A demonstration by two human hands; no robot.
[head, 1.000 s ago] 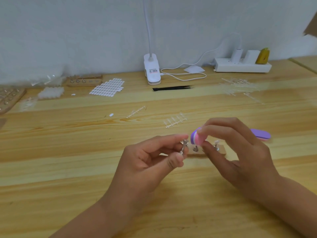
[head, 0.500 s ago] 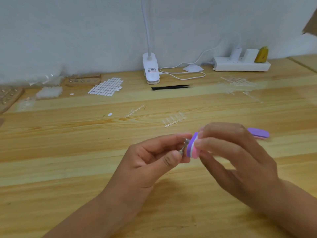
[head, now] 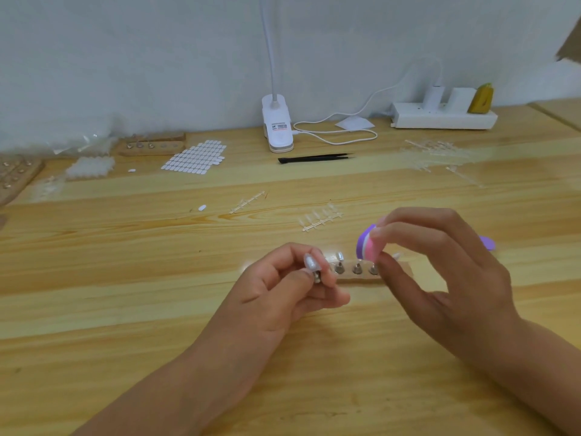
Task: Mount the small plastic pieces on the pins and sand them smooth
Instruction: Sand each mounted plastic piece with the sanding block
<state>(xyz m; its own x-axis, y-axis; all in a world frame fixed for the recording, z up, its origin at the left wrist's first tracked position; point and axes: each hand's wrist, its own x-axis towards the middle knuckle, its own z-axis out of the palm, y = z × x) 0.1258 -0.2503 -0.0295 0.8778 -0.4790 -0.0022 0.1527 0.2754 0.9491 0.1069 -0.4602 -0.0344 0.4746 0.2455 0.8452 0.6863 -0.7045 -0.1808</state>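
Left grip (head: 283, 287), curled, pinches 1 pin (head: 316, 276) whose plastic piece (head: 309, 262) points up-left; right of it, right grip (head: 440, 272) pinches a sanding block (head: 365, 244), seemingly upright.

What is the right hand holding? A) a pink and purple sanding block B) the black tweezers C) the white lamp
A: the right hand pinches the pink and purple sanding block in its fingers, while the black tweezers lie far back, away from it.
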